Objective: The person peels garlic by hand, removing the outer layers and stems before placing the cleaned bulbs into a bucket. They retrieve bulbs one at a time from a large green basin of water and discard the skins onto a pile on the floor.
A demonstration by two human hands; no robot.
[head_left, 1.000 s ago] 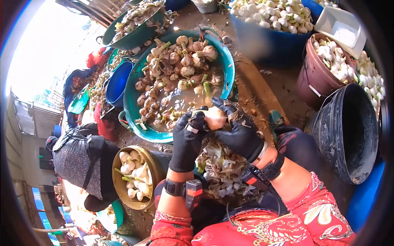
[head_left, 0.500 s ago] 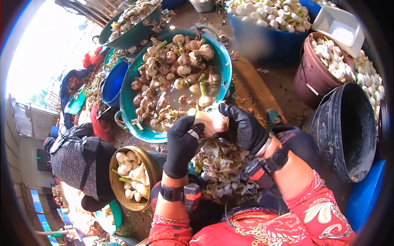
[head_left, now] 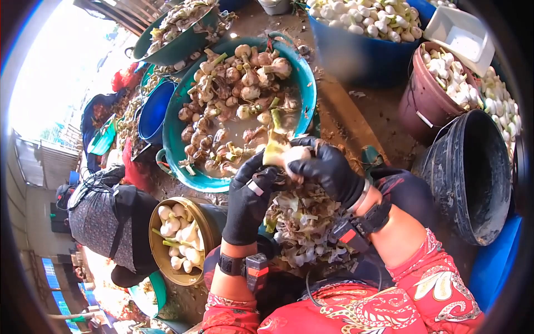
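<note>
A garlic bulb [head_left: 293,156] with a thick pale-green stem is held between my black-gloved hands, above the near edge of a teal basin [head_left: 307,106]. My right hand [head_left: 332,173] wraps its fingers round the bulb from the right. My left hand [head_left: 253,195] is closed at the stem and the bulb's lower side, its fingertips bent inward; a dark shred of skin seems to lie by them. Unpeeled brownish garlic bulbs [head_left: 250,93] sit in murky water in the basin. Beneath my hands is a heap of loose garlic skins [head_left: 308,231].
A yellowish bucket [head_left: 207,236] of white peeled garlic stands left of my lap. At right are a black bucket [head_left: 470,178], a maroon bucket [head_left: 414,108] of peeled garlic and a white tub [head_left: 464,39]. Another person [head_left: 111,217] bends over at left.
The bulb has turned, so its stem now points up-left and its pale body shows. My left fingers have curled and shifted under it; my right fingers have closed further over it.
</note>
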